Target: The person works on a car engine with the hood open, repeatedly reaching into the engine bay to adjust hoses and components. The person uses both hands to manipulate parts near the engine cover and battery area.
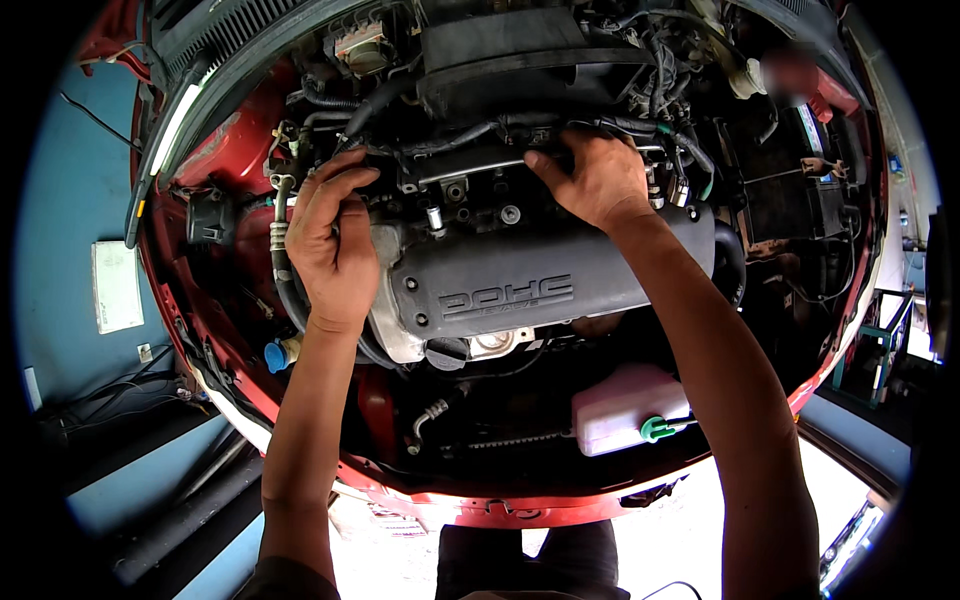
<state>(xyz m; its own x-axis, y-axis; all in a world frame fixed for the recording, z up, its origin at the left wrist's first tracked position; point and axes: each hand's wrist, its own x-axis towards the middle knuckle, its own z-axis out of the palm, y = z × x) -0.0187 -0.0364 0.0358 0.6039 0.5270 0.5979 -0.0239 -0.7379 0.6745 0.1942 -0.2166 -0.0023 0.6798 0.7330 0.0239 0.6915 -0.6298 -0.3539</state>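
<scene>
Over the left end of the engine, my left hand (335, 240) is raised with loosely bent fingers, apart from one another. Its fingertips are beside a black hose (378, 105) and the end of a metal rail (465, 164); nothing shows in its grasp. My right hand (603, 183) reaches in behind the black engine cover (500, 280). Its thumb is stretched toward the rail, away from the other fingers, which bend over at a black wiring harness (470, 133). The tips of those fingers are partly hidden. Below the rail stand a bright metal socket-like piece (435, 218) and a round bolt (511, 214).
A large black plastic housing (530, 70) lies behind the rail. A black battery (795, 190) is at the right. Nearer me are a pinkish fluid reservoir (615, 410) with a green cap, a black oil cap (447, 352), and the red front edge (500, 508) of the car.
</scene>
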